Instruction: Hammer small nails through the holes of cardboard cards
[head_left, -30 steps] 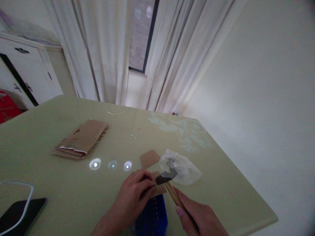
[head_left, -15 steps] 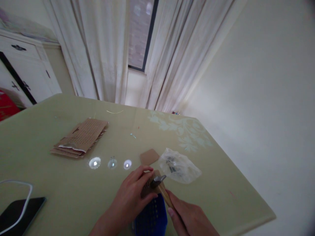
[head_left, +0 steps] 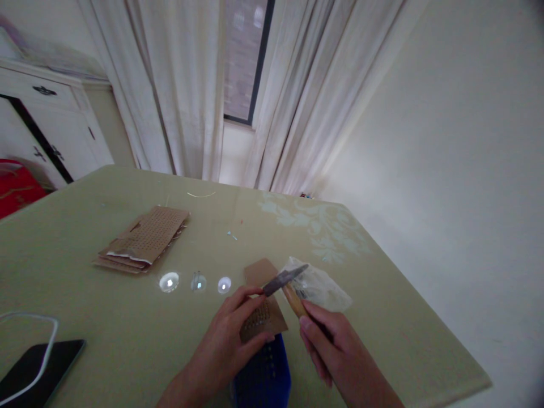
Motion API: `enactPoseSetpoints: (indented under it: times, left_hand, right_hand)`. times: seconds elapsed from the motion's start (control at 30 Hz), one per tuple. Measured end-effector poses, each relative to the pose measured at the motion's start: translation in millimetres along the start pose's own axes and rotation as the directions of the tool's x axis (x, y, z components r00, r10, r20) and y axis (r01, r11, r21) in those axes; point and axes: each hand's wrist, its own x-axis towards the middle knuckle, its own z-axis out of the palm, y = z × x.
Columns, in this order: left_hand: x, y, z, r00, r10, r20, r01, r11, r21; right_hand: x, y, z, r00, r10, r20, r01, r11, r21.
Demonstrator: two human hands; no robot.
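Observation:
My left hand (head_left: 232, 340) is closed on a small brown perforated board (head_left: 264, 318), holding it over a blue perforated block (head_left: 263, 377) at the near table edge. My right hand (head_left: 331, 345) grips the wooden handle of a small hammer (head_left: 285, 279), whose dark metal head is raised just above the board's far edge. A second brown board piece (head_left: 259, 271) lies flat just beyond. To the right of the hammer head rests a clear plastic bag (head_left: 321, 289) with small dark metal parts inside.
A stack of brown perforated boards (head_left: 144, 241) lies at the left middle of the green table (head_left: 85, 283). Three bright light reflections (head_left: 195, 282) sit in a row. A black phone (head_left: 40, 368) with a white cable (head_left: 25, 323) is near left. The table's right edge drops off near the wall.
The hammer head came down onto the board half a second ago and has since lifted up and away; my right hand slid forward along the handle. My left hand stays on the board.

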Motion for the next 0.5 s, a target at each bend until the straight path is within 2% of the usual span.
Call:
enactPoseSetpoints:
  times: [0.1, 0.17, 0.2, 0.23, 0.33, 0.4, 0.5]
  left_hand:
    - [5, -11, -10.2, 0.989, -0.02, -0.145, 0.016, 0.999, -0.032]
    - [9, -26, -24.8, 0.961, -0.104, -0.256, 0.126, 0.989, 0.071]
    - [11, -35, -33.6, 0.935, -0.172, -0.309, 0.232, 0.958, 0.169]
    - [12, -44, -42.7, 0.902, -0.231, -0.364, 0.346, 0.891, 0.292]
    - [12, -68, -65.1, 0.832, -0.282, -0.477, 0.504, 0.742, 0.441]
    - [11, -78, -72.6, 0.815, -0.301, -0.495, 0.549, 0.674, 0.494]
    - [8, -87, -75.2, 0.819, -0.331, -0.469, 0.564, 0.616, 0.55]
  right_hand:
    - [45, 25, -6, 1.0, 0.012, -0.002, -0.011, 0.959, 0.283]
    - [74, 45, -3, 1.0, 0.024, -0.013, -0.015, 0.879, 0.476]
    - [86, 55, 0, 0.999, 0.037, -0.024, -0.017, 0.832, 0.555]
    - [95, 64, 4, 0.999, 0.042, -0.02, -0.022, 0.816, 0.578]
    - [107, 85, 18, 0.998, 0.059, -0.007, -0.042, 0.787, 0.616]
    - [106, 95, 26, 0.997, 0.077, 0.017, -0.07, 0.77, 0.634]
    - [103, 103, 32, 0.994, 0.102, 0.043, -0.105, 0.746, 0.657]
